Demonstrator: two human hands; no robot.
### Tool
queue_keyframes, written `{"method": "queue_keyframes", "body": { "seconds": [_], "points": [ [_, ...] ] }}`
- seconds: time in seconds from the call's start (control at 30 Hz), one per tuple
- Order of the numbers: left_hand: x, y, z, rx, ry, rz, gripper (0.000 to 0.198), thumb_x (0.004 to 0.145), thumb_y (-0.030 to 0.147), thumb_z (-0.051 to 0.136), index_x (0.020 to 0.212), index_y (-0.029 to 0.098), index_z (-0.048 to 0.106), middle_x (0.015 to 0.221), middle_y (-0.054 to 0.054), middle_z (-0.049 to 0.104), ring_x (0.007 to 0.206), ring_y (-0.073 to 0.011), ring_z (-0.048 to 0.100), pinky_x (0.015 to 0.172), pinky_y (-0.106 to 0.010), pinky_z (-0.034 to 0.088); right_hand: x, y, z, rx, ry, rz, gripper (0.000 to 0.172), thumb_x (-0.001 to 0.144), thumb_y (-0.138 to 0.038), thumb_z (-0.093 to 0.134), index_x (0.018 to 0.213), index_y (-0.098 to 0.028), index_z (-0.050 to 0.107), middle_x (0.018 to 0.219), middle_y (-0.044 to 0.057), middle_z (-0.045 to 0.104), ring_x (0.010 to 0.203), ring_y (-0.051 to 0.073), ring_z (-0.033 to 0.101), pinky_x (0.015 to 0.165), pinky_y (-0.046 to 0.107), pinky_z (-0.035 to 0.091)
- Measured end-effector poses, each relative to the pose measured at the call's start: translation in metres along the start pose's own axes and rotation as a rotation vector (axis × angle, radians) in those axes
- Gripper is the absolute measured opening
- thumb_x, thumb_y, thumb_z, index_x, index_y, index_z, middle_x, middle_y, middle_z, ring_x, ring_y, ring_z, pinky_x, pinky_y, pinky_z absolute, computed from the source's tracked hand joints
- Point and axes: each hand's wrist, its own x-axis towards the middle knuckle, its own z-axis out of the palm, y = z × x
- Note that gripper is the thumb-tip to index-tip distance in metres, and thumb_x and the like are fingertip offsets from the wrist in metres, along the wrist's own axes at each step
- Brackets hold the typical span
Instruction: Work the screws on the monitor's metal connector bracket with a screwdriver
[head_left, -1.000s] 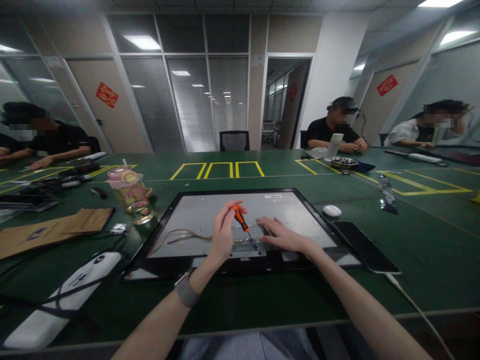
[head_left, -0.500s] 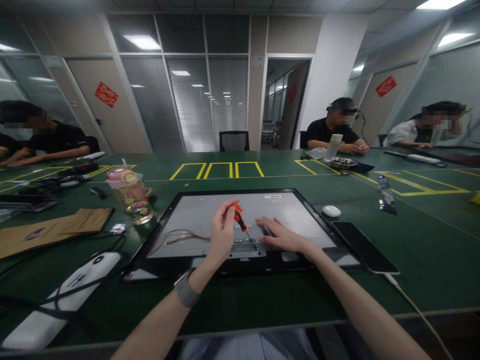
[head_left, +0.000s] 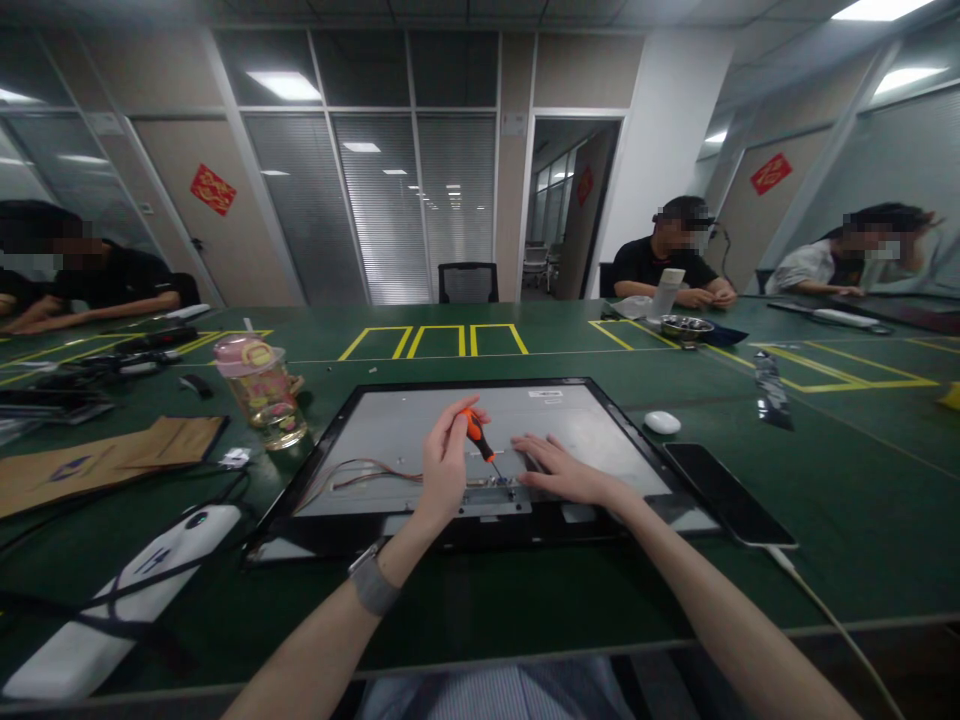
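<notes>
A flat display panel (head_left: 592,420) with a black frame and grey back lies on the green table (head_left: 465,610). My left hand (head_left: 448,455) is closed on an orange and black screwdriver (head_left: 478,436), which leans with its tip down at a small metal bracket (head_left: 491,505) near the panel's front edge. Flat on the panel just right of the tip, my right hand (head_left: 562,470) has its fingers spread and holds nothing. Thin wires (head_left: 360,470) run across the panel's left part. The exact contact of the tip is too small to make out.
Left of the panel are a pink-lidded cup (head_left: 262,390), brown paper packaging (head_left: 112,455) and a white device (head_left: 127,600) with black straps. On the right lie a phone (head_left: 727,492) with a cable and a white case (head_left: 663,422). Several people sit across the table.
The screwdriver handle has tilted slightly to the left along with the fingers of my left hand. My right hand has stayed in place.
</notes>
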Motion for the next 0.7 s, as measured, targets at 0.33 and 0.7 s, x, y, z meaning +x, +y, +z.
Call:
{"method": "queue_keyframes", "body": {
  "seconds": [0.33, 0.7],
  "points": [
    [-0.0009, 0.0009, 0.0019, -0.058, -0.057, -0.02, 0.032, 0.091, 0.032, 0.048, 0.116, 0.017, 0.061, 0.107, -0.01, 0.067, 0.097, -0.0186, 0.064, 0.089, -0.034, 0.048, 0.002, 0.0011, 0.0004, -0.001, -0.001, -0.001, 0.06, 0.092, -0.053, 0.043, 0.141, -0.019, 0.039, 0.152, 0.01, 0.03, 0.141, 0.03, 0.019, 0.114, 0.053, 0.004],
    [-0.0028, 0.0044, 0.0011, 0.171, -0.001, 0.146, 0.033, 0.094, 0.031, 0.04, 0.093, 0.019, 0.071, 0.106, -0.007, 0.056, 0.102, -0.0172, 0.055, 0.089, -0.028, 0.044, 0.001, -0.0009, -0.0005, 0.012, -0.006, 0.008, 0.064, 0.092, -0.055, 0.042, 0.142, -0.017, 0.038, 0.152, 0.011, 0.029, 0.142, 0.03, 0.018, 0.114, 0.053, 0.003]
  ]
}}
